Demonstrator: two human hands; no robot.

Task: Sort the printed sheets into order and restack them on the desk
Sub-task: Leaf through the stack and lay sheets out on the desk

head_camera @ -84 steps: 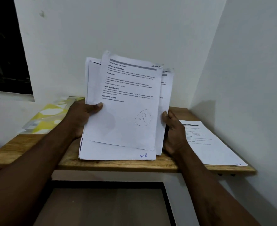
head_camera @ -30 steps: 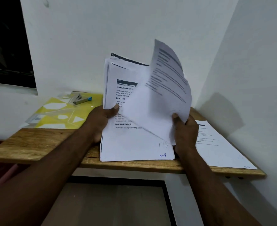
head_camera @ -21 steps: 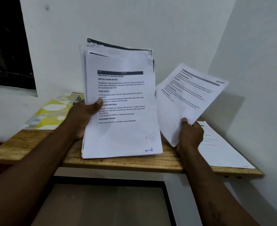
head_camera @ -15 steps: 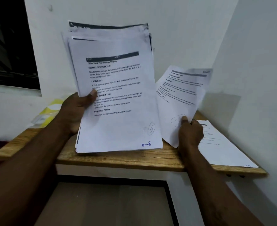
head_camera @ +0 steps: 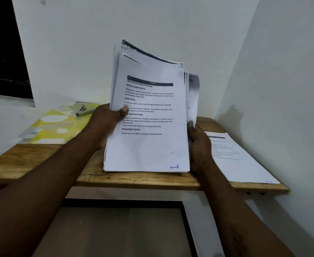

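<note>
Far left: a dark window (head_camera: 6, 52) is set in the white wall (head_camera: 78, 43). Below it a wooden table (head_camera: 32, 160) spans the corner of the room. On the table's left part lies a yellow folder (head_camera: 60, 127) with white patches, and a stapler (head_camera: 83, 112) rests near the folder's far edge.

Centre: the left hand (head_camera: 108, 121) holds the stack (head_camera: 148, 145) of printed sheets nearly upright over the middle of the table, print toward the person. Its grip is clamped on the stack's left edge, with the thumb across the front page and the fingers hidden behind. The front page shows a dark header bar, the headings "TASK GOAL" and "REQUIRED PROPS", a circled pen mark low on the right and blue handwriting at the bottom right corner. The sheet tops fan out unevenly. The stack's lower edge sits at the table's front part; whether it touches the wood cannot be told.

Right of centre: a loose sheet (head_camera: 193, 95), blurred, stands just behind the stack's right edge. The right hand (head_camera: 198, 145) has its grip clamped on this sheet's lower part, thumb up on the paper, fingers hidden behind.

Right: a flat sheet (head_camera: 241, 160) lies print up on the table's right end, near the side wall and apart from the stack.
</note>
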